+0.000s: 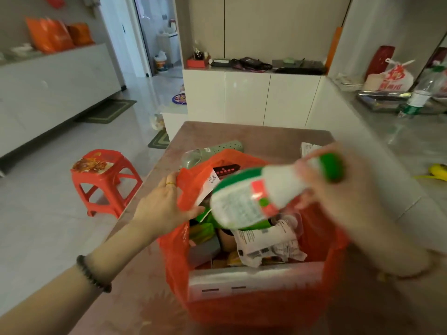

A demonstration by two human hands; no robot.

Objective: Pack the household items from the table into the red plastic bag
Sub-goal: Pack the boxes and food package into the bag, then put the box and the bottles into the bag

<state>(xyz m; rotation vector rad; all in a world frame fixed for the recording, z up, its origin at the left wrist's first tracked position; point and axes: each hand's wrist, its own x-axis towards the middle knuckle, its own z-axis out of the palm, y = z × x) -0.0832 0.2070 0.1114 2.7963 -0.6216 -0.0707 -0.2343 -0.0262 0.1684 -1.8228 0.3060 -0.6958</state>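
Observation:
The red plastic bag (pixel 254 308) stands open on the brownish table (pixel 278 136), filled with several packets, boxes and a white wrapper. My left hand (pixel 167 204) grips the bag's left rim and holds it open. My right hand (pixel 338 192) holds a white bottle with a green cap (pixel 251 197) by its neck. The bottle lies tilted, bottom end down, just above the bag's mouth. A grey-green perforated item (pixel 217 148) lies on the table behind the bag, and a white printed packet (pixel 308 148) lies at the back right.
A red plastic stool (pixel 106 180) stands on the floor left of the table. White cabinets (pixel 249 97) line the wall behind it. A grey counter at right carries a plastic bottle (pixel 418 97) and a white bag (pixel 394 76). A yellow object (pixel 439 172) lies at far right.

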